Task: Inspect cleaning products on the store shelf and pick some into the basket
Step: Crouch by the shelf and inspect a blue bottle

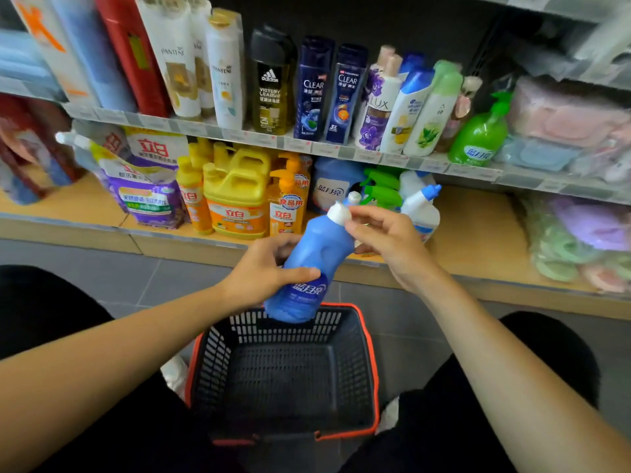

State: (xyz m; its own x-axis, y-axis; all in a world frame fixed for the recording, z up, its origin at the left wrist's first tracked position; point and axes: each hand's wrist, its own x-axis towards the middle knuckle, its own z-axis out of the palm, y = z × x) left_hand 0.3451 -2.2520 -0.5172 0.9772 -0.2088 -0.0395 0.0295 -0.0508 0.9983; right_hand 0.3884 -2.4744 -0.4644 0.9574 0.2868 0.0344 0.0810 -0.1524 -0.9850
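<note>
Blue white-capped bottle (312,264), tilted

Single head-worn wide-angle view. Looks forward and steeply down, over a basket (341,324) on the floor. Faces the store shelf (239,134) roughly square on, within arm's reach. Frames both forearms from the lower corners, left hand (263,271) and right hand (389,240) on a blue bottle (317,250) mid-frame.
</note>
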